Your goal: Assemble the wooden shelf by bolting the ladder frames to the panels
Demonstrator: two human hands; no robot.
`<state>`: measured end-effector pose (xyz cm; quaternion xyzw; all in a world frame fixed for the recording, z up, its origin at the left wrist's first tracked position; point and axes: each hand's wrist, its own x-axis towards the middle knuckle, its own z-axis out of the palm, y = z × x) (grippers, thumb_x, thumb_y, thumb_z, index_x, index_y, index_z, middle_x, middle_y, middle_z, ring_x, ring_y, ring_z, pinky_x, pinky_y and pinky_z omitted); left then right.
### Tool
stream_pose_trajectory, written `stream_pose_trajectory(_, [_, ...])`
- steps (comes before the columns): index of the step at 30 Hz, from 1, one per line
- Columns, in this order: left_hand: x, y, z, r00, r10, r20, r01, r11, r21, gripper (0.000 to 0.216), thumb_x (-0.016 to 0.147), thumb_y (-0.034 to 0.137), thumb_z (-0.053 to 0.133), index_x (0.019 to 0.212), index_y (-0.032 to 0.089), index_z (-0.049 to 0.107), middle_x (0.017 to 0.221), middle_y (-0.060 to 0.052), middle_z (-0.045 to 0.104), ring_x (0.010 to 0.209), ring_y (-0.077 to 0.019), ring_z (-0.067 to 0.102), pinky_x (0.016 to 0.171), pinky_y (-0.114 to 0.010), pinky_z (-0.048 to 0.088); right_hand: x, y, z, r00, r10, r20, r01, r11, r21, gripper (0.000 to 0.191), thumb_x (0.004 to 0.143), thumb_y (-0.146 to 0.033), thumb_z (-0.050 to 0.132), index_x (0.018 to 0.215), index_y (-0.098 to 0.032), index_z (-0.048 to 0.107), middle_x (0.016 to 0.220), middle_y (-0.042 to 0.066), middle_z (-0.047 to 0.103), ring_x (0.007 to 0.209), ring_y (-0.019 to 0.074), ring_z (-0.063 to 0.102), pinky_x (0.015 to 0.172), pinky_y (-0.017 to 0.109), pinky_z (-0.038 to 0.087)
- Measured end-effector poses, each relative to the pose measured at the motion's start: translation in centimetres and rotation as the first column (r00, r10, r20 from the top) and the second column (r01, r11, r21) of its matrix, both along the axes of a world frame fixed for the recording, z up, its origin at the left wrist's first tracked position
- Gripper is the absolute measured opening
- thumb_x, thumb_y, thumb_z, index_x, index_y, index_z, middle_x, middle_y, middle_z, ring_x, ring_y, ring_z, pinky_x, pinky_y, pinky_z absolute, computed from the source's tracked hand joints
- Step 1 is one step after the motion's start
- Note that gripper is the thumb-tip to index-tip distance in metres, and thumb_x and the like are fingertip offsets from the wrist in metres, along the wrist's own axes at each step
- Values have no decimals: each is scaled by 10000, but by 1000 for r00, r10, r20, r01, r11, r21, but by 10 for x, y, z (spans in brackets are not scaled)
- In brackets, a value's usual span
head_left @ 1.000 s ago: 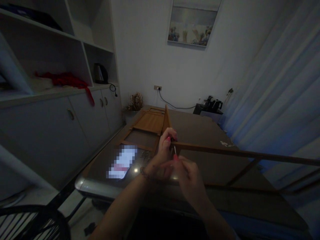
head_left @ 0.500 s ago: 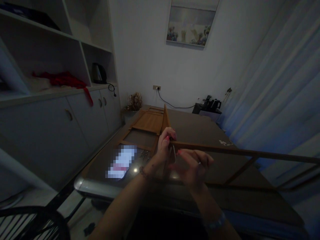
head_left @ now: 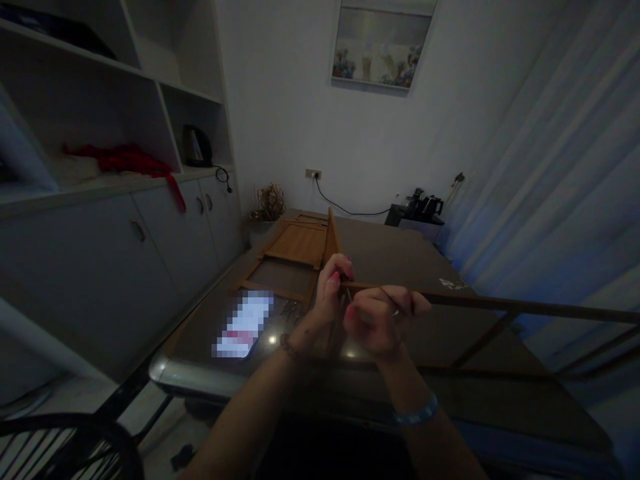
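Apparently mid-tightening, above the table's near edge, the left hand pinches the upright wooden panel where the wooden rail meets it, while the right hand, curled shut on a small metal key, needs a steady turn next.

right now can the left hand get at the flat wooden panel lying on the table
Probably yes. The left hand grips the end of the wooden rail, and the flat wooden panel lies on the table just beyond it, with nothing visible between. It would have to let go first.
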<state>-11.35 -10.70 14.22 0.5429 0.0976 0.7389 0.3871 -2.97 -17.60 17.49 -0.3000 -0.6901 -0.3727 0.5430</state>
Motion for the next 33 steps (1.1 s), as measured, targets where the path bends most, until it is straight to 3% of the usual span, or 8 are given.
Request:
stream_pose_trajectory(4, [0, 1, 0, 1000, -22, 5, 22, 1000, 11, 374, 855, 550, 373, 727, 208, 452, 696, 1, 414, 659, -143, 382, 691, -308, 370, -6, 0, -10, 944, 227, -240, -255, 962, -92, 130, 876, -256, 518, 997, -248, 469, 609, -84, 571, 553, 118, 506, 755, 356, 329])
stream_pose_trajectory(10, [2, 0, 0, 1000, -5, 9, 5, 1000, 30, 403, 845, 583, 370, 716, 208, 444, 680, 1, 408, 677, -151, 390, 738, -320, 372, -9, -10, -17, 947, 195, -257, -224, 970, -90, 174, 845, -122, 524, 949, -260, 500, 657, -59, 584, 568, 118, 522, 689, 321, 374])
stream_pose_trajectory(15, [1, -2, 0, 1000, -16, 16, 16, 1000, -15, 387, 851, 575, 364, 741, 213, 449, 704, -2, 410, 680, -152, 394, 716, -315, 377, -14, -19, -30, 846, 214, -488, -361, 904, -229, 163, 919, -151, 438, 1035, -244, 505, 683, -36, 595, 598, 131, 546, 660, 317, 403])
stream_pose_trajectory(21, [1, 5, 3, 1000, 8, 9, -8, 997, 74, 388, 839, 558, 378, 685, 210, 454, 622, 12, 407, 654, -150, 396, 777, -334, 369, 1, -22, -35, 997, 35, -69, -42, 993, -111, 178, 906, -173, 548, 1022, -301, 593, 706, -48, 676, 691, 151, 541, 758, 354, 339])
stream_pose_trajectory(26, [1, 6, 3, 1000, 16, 0, -16, 998, 67, 423, 838, 592, 370, 679, 208, 451, 607, 20, 415, 628, -141, 404, 791, -340, 374, 14, -19, -22, 986, 102, 131, -75, 977, -200, 391, 892, -125, 545, 1252, -275, 522, 722, -66, 692, 664, 115, 600, 722, 318, 366])
stream_pose_trajectory(28, [1, 7, 2, 1000, 15, -8, -15, 998, 67, 432, 827, 609, 382, 682, 209, 457, 604, 23, 425, 616, -138, 408, 802, -344, 376, 13, -21, -17, 966, 168, 195, -106, 951, -292, 436, 886, -95, 521, 1296, -241, 496, 719, -64, 685, 634, 99, 603, 714, 301, 380])
stream_pose_trajectory(30, [0, 7, 2, 1000, 14, -11, -13, 998, 62, 421, 829, 600, 390, 690, 210, 465, 606, 23, 427, 623, -138, 414, 802, -341, 376, 6, -25, -14, 968, 234, 86, -180, 895, -408, 381, 911, -116, 458, 1270, -228, 516, 703, -55, 676, 614, 100, 604, 737, 299, 405])
stream_pose_trajectory(33, [0, 7, 1, 1000, 14, -8, -14, 998, 58, 403, 850, 571, 382, 696, 210, 472, 621, 21, 428, 642, -140, 420, 802, -334, 375, -16, -35, -14, 885, 312, -345, -462, 678, -572, 284, 965, -184, 350, 1190, -210, 521, 615, -55, 640, 572, 107, 609, 681, 270, 462])
